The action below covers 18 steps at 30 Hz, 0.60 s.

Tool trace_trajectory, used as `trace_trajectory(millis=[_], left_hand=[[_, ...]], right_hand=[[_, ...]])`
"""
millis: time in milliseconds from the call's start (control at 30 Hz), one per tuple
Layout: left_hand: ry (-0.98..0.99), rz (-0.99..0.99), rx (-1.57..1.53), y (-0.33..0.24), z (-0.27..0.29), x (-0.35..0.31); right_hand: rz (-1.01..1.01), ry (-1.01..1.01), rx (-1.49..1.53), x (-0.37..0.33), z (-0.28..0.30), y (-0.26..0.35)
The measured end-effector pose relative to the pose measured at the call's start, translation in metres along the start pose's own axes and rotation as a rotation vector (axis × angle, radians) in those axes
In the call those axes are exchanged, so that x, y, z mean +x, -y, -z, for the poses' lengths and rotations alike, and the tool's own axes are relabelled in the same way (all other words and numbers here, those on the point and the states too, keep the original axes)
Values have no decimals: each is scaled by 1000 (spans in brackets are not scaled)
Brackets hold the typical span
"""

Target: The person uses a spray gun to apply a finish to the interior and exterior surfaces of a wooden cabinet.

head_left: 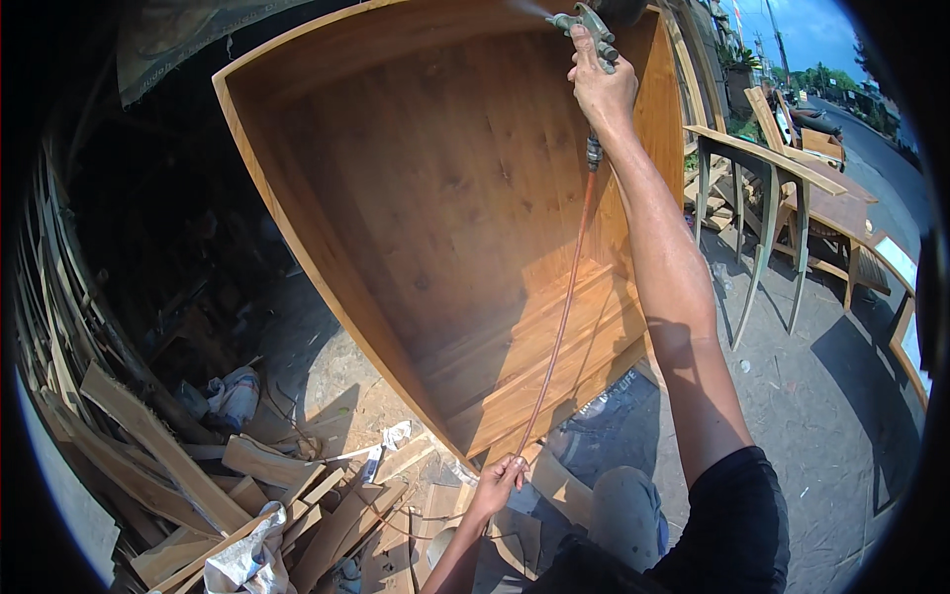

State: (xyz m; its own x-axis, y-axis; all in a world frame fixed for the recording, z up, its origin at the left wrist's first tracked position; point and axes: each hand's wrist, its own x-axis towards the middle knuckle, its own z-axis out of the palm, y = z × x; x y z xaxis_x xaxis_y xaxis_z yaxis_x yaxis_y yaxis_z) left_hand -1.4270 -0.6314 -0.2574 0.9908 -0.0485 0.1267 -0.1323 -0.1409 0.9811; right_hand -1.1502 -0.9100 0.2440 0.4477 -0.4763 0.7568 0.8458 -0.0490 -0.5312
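Note:
My right hand (606, 91) is raised at the top, closed around a metal spray gun (584, 22). A fine mist leaves its nozzle toward the left, inside the upper part of a large open wooden cabinet (426, 198). From the gun's handle a thin reddish air hose (569, 307) hangs down across the cabinet's opening. Low in the middle, my left hand (501, 480) pinches that hose near the cabinet's bottom edge. The cabinet's inner boards look orange-brown, with sunlight across the lower ones. The gun's cup is partly hidden in shade at the top edge.
Wood offcuts and planks (158, 455) lie heaped at lower left, with a white plastic bag (247, 554) among them. Right of the cabinet stand a narrow wooden frame with legs (762, 178) and a table (831, 208). A road (866, 129) runs beyond.

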Motion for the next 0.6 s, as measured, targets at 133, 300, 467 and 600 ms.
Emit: trace_trajectory(millis=[133, 300, 467, 600], left_hand=[[-11, 13, 17, -4, -17, 22], [19, 152, 99, -31, -34, 40], [54, 188, 230, -85, -52, 54], [62, 157, 181, -128, -60, 70]], right_hand=[[11, -53, 17, 43, 18, -41], [16, -132, -108, 111, 41, -85], [-42, -181, -210, 175, 58, -122], [-100, -225, -319, 221, 72, -145]])
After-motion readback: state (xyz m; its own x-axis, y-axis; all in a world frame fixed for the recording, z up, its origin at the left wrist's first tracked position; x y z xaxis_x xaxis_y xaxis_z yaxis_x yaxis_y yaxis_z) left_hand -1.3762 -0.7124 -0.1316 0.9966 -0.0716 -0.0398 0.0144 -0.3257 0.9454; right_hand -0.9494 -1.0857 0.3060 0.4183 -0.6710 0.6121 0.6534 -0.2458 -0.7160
